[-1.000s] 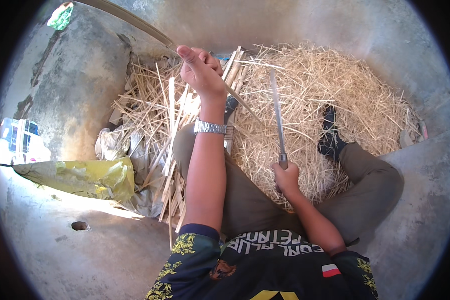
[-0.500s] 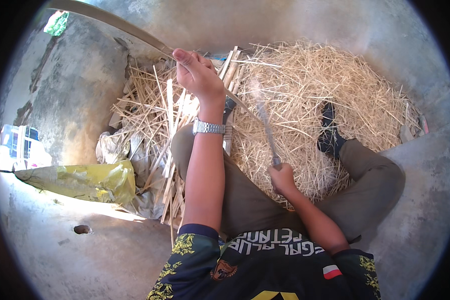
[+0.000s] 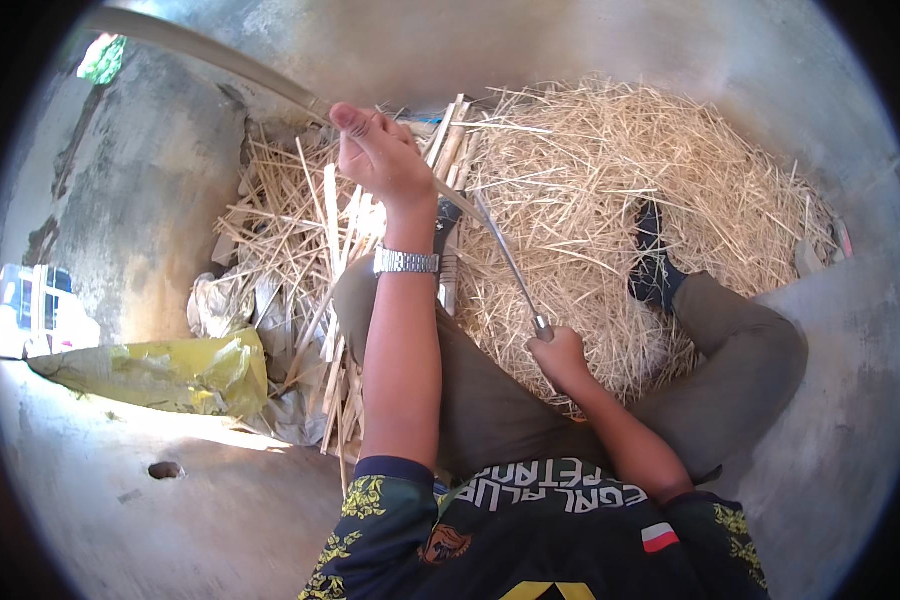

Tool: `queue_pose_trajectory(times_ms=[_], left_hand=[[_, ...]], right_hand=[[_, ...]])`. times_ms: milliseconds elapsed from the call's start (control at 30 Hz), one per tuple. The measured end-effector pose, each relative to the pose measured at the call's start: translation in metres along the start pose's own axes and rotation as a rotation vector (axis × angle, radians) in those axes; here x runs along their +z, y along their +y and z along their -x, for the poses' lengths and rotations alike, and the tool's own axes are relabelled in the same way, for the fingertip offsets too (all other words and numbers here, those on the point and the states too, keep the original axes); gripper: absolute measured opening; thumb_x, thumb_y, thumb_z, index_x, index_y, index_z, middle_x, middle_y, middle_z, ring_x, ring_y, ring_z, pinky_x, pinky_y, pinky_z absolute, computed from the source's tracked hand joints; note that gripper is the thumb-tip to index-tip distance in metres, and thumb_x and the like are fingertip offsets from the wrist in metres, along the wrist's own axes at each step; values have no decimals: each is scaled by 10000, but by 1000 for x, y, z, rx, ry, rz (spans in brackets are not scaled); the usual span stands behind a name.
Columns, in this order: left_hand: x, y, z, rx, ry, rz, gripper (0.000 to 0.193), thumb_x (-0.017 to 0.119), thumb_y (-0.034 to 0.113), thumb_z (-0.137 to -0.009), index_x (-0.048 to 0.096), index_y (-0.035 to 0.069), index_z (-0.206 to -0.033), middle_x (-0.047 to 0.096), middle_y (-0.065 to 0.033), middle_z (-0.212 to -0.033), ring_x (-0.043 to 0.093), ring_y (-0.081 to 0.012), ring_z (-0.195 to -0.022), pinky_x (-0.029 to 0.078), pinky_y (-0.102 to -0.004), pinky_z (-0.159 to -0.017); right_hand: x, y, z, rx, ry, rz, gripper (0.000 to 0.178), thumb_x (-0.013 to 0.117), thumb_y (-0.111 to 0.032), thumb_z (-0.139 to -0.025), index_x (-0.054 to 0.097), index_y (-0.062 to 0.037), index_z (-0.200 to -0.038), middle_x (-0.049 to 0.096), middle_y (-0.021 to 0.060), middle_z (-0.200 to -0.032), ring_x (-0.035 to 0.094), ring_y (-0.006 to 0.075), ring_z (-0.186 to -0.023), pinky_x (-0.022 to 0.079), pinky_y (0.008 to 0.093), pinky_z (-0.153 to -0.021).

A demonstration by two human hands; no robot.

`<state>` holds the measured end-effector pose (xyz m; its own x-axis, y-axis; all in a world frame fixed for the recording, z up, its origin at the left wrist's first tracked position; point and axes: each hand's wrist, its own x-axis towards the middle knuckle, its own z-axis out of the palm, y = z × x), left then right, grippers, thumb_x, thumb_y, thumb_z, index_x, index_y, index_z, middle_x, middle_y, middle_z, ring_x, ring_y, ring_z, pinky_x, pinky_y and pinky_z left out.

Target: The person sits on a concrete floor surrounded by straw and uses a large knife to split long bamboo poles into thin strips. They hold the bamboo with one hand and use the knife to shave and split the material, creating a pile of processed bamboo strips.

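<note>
Broadly, walls: bare concrete (image 3: 610,45) curves around the whole spot in my fisheye feed.
Straw: a broad pale heap (image 3: 720,170) fills the far middle and right, a foot resting on it.
Legs: bent, in dark trousers (image 3: 740,390), framing the near edge of the straw.
Sticks: a loose pile (image 3: 332,200) to the left, under and beyond the left forearm.
Strip: the long, bowed piece (image 3: 210,53) runs from the upper left through the left hand (image 3: 385,155), its short near end pointing at the straw.
Sheet: crumpled yellow plastic (image 3: 180,375), left of the sticks.
Knife: its blade (image 3: 516,265) slants up to the strip's near end; they cross in my view, though I can't tell whether they touch.
Hands: the left is curled round the strip, thumb along it; the right hand (image 3: 560,358) is wrapped round the knife's handle.
Good stroke: I'd want a low blade angle, light even pressure, the edge running away from the left fingers and clear of the knee, with the strip gripped firmly against twisting.
Watch: metal band (image 3: 407,262) on the left wrist.
</note>
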<state>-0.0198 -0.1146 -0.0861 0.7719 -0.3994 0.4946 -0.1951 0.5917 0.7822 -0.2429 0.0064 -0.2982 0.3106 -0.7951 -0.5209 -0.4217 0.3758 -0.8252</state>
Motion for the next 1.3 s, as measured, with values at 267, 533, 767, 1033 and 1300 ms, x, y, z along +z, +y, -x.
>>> queue_pose_trajectory(times_ms=[267,533,767,1033,1300], left_hand=[[6,0,5,11,15,29,628,426,692,-983,270,167,-675,251,68,-565,250,-38,-450,210,-228,-379],[7,0,3,-21,-67,66,622,414,672,-1003,298,164,-664,269,70,-570,269,-33,-443,206,-217,-373],[14,5,11,-36,-184,28,652,358,749,-969,292,173,-673,256,67,-562,238,-51,-442,203,-251,-386],[2,8,7,-138,-306,205,643,405,683,-1005,318,146,-662,278,65,-563,256,-38,-445,173,-238,-406],[13,13,8,-182,-382,123,721,352,830,-909,232,169,-647,220,57,-523,201,-62,-440,137,-259,-411]], right_hand=[[0,2,1,-156,140,-14,262,653,-196,-853,612,9,-696,608,105,-604,573,174,-550,452,389,-565],[-1,-11,1,-256,243,-6,225,671,-172,-843,614,5,-718,582,80,-593,552,152,-570,441,369,-571],[-7,39,-37,-84,222,93,218,692,-145,-825,588,7,-708,565,69,-588,504,142,-548,422,359,-560],[-12,-25,-6,-330,280,-237,213,712,-118,-819,571,-27,-688,533,-2,-576,530,115,-532,404,338,-521],[9,47,-30,-129,234,-53,237,711,-169,-834,592,-16,-698,573,44,-603,575,162,-561,443,376,-538]])
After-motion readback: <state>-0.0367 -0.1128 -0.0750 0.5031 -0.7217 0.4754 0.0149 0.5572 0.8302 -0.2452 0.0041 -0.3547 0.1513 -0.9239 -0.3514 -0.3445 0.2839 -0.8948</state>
